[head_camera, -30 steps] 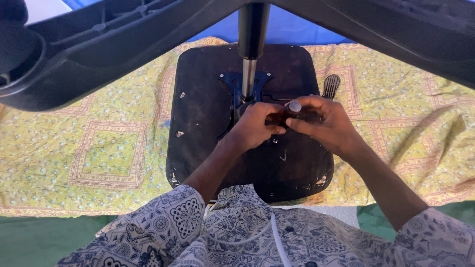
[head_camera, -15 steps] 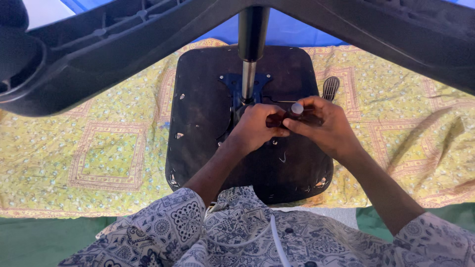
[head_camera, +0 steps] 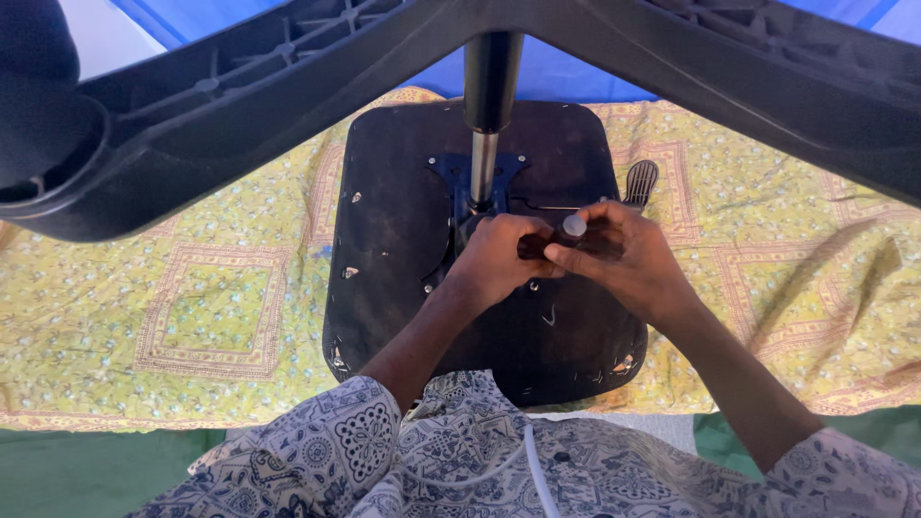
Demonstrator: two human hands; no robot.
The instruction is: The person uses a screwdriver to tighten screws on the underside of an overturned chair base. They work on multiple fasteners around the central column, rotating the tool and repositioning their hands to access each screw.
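Note:
An upturned office chair lies on a yellow patterned cloth. Its dark seat underside (head_camera: 403, 240) faces me, with a blue metal mounting plate (head_camera: 451, 177) and the gas cylinder (head_camera: 484, 144) rising from it. Both my hands meet over the plate's lower right part. My left hand (head_camera: 499, 254) curls around a dark tool handle (head_camera: 533, 246). My right hand (head_camera: 628, 254) grips the same tool, and its pale round end cap (head_camera: 574, 225) shows between my fingers. The tool's tip is hidden under my hands.
The chair's black star base (head_camera: 240, 115) spreads across the top of the view, with a caster socket at the far left. A black lever paddle (head_camera: 640, 180) sticks out right of the seat. The yellow cloth (head_camera: 192, 307) covers the floor; green surface (head_camera: 58, 470) lies nearer me.
Both hands have stayed on the tool at the plate with only slight shifts. The pale end cap has turned a little upward.

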